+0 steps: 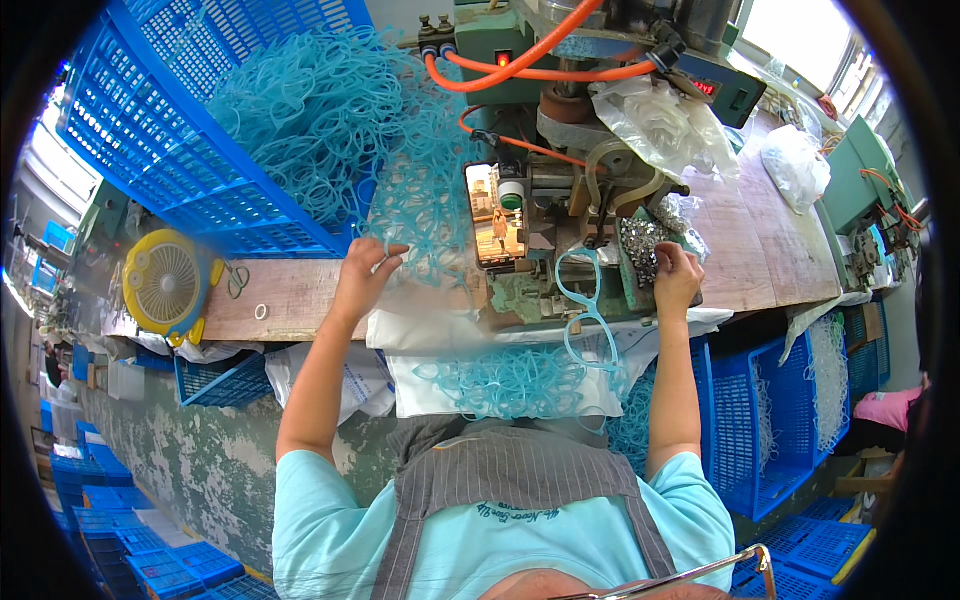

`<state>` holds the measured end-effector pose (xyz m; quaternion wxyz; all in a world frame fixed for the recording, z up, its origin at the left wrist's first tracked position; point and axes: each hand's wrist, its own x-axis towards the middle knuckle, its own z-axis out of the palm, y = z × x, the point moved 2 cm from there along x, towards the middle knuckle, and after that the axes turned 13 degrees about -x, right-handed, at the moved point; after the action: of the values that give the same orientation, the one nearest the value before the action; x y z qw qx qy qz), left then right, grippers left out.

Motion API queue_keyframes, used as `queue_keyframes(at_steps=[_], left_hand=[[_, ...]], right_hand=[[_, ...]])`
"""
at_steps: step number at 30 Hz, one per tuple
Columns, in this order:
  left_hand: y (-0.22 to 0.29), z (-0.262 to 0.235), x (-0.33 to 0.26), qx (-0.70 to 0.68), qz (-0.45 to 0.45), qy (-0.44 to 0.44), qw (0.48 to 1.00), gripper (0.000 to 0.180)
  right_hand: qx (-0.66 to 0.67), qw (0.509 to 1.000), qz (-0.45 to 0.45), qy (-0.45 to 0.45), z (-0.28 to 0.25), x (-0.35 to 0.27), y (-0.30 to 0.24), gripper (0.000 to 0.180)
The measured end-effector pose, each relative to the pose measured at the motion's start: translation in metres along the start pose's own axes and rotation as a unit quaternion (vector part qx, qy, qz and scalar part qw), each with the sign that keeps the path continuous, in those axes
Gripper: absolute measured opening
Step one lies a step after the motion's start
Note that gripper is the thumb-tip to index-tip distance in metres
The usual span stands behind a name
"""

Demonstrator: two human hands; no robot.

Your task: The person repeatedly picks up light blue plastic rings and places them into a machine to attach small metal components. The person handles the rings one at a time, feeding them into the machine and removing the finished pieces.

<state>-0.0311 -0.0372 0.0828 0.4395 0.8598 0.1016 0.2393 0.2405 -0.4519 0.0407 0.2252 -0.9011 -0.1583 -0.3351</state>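
My left hand (364, 278) is at the near edge of a spread of light-blue eyeglass frames (415, 215); its fingers are bent close together, and whatever lies between them is too small to make out. Over at the right, my right hand (678, 277) has its fingertips drawn together beside a tray of small shiny metal parts (642, 250). Any part in that pinch is hidden. Between my hands, a single light-blue eyeglass frame (588, 312) stands on end under the head of a bench machine (570, 185), touched by neither hand. More blue frames (510, 380) lie on white cloth at my lap.
A big blue crate (240, 185) heaped with frames stands at the left. A phone (497, 225) leans by the machine, below orange air hoses (520, 70). Farther left are a yellow fan (165, 285) and scissors (237, 280). Blue crates (755, 420) stand low at the right.
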Motion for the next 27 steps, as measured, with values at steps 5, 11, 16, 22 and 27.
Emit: queue_keyframes(at_steps=[5, 11, 16, 22, 27], left_hand=[[0.061, 0.032, 0.009, -0.109, 0.094, 0.109, 0.984, 0.007], [0.144, 0.094, 0.0, 0.022, 0.35, 0.088, 0.932, 0.043], [0.178, 0.131, 0.003, -0.058, 0.418, -0.021, 0.906, 0.035], [0.177, 0.142, 0.005, -0.123, 0.4, -0.097, 0.903, 0.031], [0.176, 0.144, 0.001, -0.118, 0.408, -0.088, 0.901, 0.033]], right_hand=[[0.04, 0.999, 0.014, -0.006, -0.015, 0.006, -0.029, 0.008], [0.28, 0.954, 0.08, -0.065, -0.049, 0.012, -0.09, 0.015], [0.382, 0.917, 0.074, -0.088, -0.072, 0.004, -0.123, 0.019], [0.432, 0.892, 0.1, -0.083, -0.071, 0.004, -0.134, 0.027], [0.436, 0.885, 0.134, -0.095, -0.071, 0.01, -0.146, 0.034]])
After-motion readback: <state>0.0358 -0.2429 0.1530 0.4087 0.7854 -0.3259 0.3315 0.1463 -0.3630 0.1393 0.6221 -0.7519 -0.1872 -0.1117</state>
